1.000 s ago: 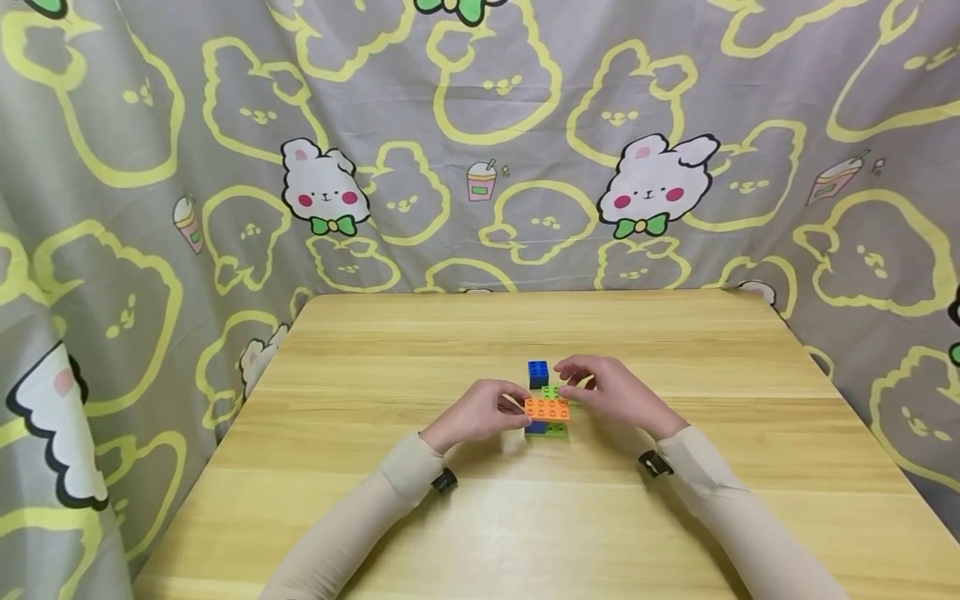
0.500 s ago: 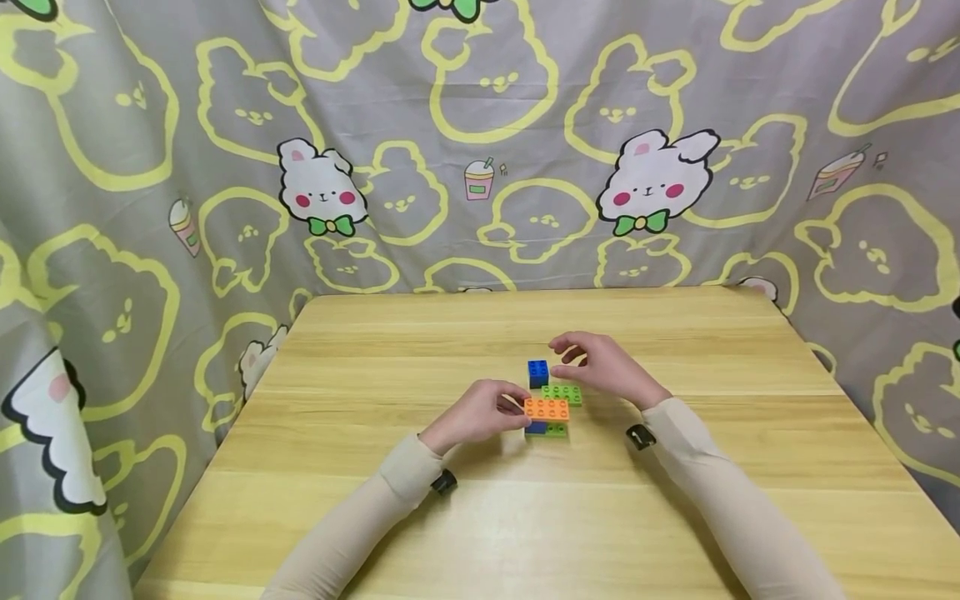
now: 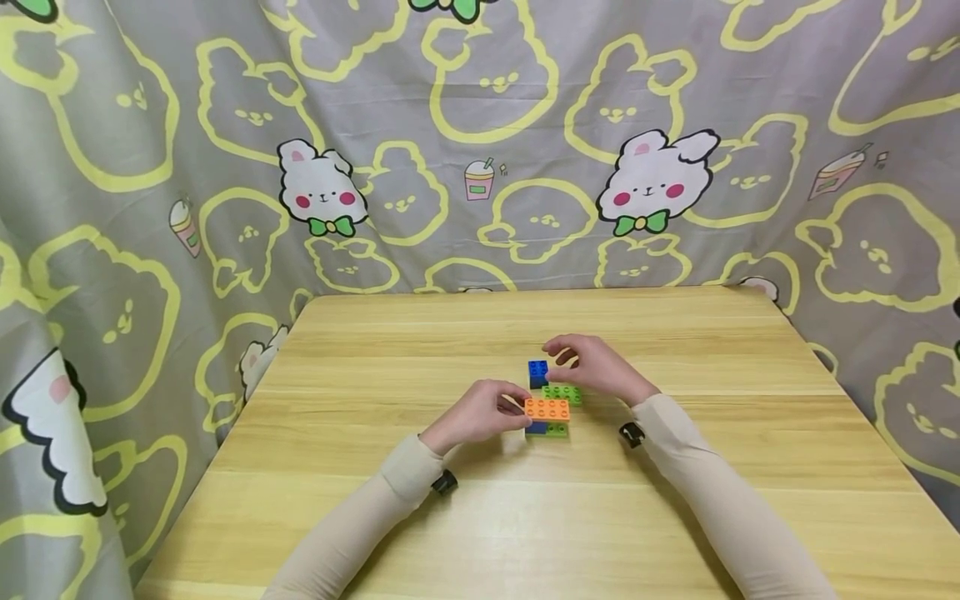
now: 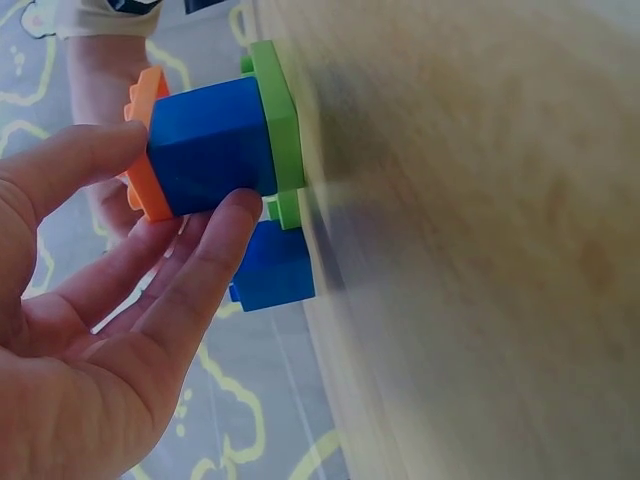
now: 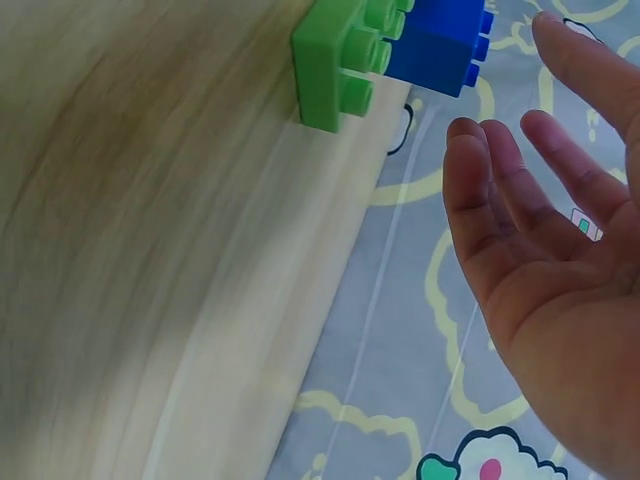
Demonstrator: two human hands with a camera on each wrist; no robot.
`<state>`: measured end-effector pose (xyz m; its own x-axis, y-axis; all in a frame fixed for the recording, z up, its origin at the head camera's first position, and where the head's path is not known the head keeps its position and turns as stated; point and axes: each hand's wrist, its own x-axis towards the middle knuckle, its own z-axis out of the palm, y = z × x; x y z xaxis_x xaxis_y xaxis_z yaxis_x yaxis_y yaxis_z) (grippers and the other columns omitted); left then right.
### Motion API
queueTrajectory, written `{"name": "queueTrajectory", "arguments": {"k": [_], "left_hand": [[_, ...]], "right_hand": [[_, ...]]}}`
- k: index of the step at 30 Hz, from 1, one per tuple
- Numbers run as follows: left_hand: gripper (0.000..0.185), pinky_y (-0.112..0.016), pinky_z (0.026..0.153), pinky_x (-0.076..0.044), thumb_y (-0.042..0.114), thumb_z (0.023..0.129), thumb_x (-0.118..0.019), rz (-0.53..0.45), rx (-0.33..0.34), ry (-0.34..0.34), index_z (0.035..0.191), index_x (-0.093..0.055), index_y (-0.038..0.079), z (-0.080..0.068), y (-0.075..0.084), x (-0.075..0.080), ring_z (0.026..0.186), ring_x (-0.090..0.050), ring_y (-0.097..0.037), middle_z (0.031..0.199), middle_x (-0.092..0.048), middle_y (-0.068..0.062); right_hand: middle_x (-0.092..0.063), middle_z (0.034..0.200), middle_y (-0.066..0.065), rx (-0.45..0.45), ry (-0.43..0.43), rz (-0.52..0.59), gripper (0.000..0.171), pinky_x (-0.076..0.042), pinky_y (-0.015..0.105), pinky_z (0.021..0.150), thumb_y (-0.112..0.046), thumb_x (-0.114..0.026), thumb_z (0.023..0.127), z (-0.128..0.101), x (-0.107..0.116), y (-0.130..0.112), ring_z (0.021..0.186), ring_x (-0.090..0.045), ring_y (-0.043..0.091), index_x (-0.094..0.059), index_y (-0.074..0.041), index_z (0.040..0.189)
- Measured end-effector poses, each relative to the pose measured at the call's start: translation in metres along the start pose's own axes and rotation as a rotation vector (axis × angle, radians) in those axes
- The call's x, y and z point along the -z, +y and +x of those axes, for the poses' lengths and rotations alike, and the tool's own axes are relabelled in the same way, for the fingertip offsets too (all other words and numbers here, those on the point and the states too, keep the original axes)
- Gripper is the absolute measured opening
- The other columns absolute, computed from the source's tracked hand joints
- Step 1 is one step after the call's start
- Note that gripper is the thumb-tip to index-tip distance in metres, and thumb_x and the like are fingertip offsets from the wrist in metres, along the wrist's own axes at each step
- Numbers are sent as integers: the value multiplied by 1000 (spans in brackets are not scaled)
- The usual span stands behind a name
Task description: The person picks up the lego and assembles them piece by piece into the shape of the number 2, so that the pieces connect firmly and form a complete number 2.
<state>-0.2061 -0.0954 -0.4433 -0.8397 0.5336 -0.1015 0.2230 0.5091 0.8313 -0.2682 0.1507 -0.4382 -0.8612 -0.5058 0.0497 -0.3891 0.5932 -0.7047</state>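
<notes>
My left hand [image 3: 483,411] holds the side of a small stack of toy building bricks. An orange brick [image 3: 547,409] lies on top, a blue brick [image 4: 212,145] forms the middle, and a thin green brick [image 4: 280,118] is the base. In the left wrist view the thumb touches the orange brick while a fingertip reaches the blue one. Behind the stack stand a second blue brick [image 3: 537,368] and another flat green brick [image 3: 567,396]. My right hand [image 3: 597,368] hovers just right of that blue brick, fingers loosely spread and holding nothing.
All the bricks stand on a wooden table [image 3: 480,517]. A patterned grey curtain [image 3: 420,125] hangs behind the far edge and along both sides. Each wrist wears a small black camera, such as the right wrist camera [image 3: 632,434].
My right hand has moved off the rear green brick, first away from me, then left to the rear blue brick. The left hand and the stack keep their place.
</notes>
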Motion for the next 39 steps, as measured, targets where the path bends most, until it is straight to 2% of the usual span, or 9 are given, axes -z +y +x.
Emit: {"name": "queueTrajectory", "arguments": {"k": [12,28,39], "left_hand": [[34,-30,84,-60,19,93,-77,-25,11,3,123,-71,5,-1,-1,1,99,-74,-17,121,-72,-10],[34,-31,84,-60,19,93,-77,-36,10,0,124,-71,6,-1,-3,1,99,-74,-18,121,-72,-9],[36,-29,84,-60,20,93,-77,-26,12,-7,126,-70,7,-1,-4,0,99,-74,-15,122,-72,-8]], "right_hand": [[-67,130,14,-9,-32,14,51,-57,46,94,-24,-80,91,8,-7,5,112,-67,29,-62,-3,135],[-71,118,8,4,-33,8,34,-58,42,91,-17,-77,93,11,-15,9,105,-69,24,-68,-8,125],[-71,119,10,-1,-28,8,32,-59,42,90,-16,-74,96,11,-18,11,104,-70,23,-67,-7,126]]}}
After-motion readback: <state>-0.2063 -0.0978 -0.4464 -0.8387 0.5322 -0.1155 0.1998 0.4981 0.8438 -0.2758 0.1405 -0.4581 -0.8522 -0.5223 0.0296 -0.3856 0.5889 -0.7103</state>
